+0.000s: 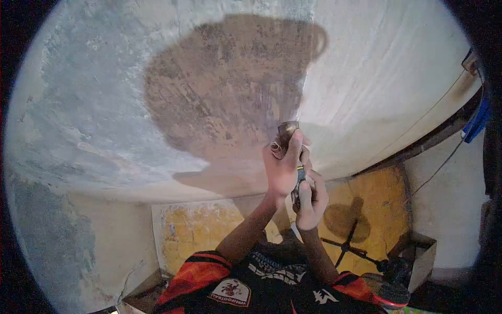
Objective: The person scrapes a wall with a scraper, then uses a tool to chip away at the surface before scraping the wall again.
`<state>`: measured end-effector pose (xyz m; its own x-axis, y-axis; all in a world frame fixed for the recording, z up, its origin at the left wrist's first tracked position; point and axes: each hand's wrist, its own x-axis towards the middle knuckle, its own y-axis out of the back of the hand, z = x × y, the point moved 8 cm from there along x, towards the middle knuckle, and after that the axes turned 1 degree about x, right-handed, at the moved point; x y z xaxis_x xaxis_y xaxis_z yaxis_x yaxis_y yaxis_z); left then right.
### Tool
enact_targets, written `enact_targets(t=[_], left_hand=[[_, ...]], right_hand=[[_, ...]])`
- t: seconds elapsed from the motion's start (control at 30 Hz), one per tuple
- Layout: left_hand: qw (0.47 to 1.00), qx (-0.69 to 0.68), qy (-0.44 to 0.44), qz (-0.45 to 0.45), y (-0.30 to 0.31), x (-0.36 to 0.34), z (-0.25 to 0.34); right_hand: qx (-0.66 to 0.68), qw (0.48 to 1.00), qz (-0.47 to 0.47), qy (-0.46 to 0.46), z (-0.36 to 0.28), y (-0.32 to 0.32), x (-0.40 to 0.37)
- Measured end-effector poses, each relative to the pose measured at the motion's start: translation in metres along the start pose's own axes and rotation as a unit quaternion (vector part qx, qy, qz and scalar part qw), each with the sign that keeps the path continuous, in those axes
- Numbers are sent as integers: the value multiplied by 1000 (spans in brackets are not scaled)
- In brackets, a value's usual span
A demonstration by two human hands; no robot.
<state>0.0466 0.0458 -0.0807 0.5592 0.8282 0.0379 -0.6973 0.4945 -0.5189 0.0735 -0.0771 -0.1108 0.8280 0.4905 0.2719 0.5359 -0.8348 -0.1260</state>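
My left hand (281, 175) is raised in front of the wall, its fingers closed around a brownish metallic piece (288, 129) with a rounded, shiny top. A small rolled, ring-like end (275, 147) pokes out at the side of that hand. Just below and to the right, my right hand (313, 201) is wrapped round a dark handle-like tool (299, 189) with a yellow band near its upper end. The tool's upper end meets the fingers of my left hand, which hide where it goes. Both hands are close together, near the wall surface.
The wall (361, 68) is patchy grey-blue on the left and whitish on the right, with a large head shadow on it. Below lies a yellow tiled floor (204, 222). A black-legged stand (345, 246) and an open box (422, 256) are at lower right. A cable (438, 170) hangs at right.
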Motion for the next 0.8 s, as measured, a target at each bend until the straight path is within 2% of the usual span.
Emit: enact_targets(t=[0.1,0.2,0.33,0.4,0.53,0.63,0.73,0.8], left_hand=[[1000,6,10,6,-1,1,3],[1000,-3,19,7,2,-4,-5],[1000,-3,-20,-20,-8,6,5],[1000,-24,-7,-10,-8,7,8],[998,-65,-7,-11,7,5,-16],[999,-43,-4,8,-17,11,31],[1000,-15,-9,20,-10,2,23],[1000,0,-21,15,-5,2,18]], right_hand=[[10,997,-21,-80,1,1,-1],[-30,999,-19,-9,-8,3,1],[15,999,-14,-33,3,4,5],[29,998,-24,-59,2,0,4],[-16,999,-41,-19,4,2,2],[-12,998,-41,-45,-15,-3,9],[-11,999,-43,-19,-19,-4,10],[-21,999,-43,-13,0,3,-1]])
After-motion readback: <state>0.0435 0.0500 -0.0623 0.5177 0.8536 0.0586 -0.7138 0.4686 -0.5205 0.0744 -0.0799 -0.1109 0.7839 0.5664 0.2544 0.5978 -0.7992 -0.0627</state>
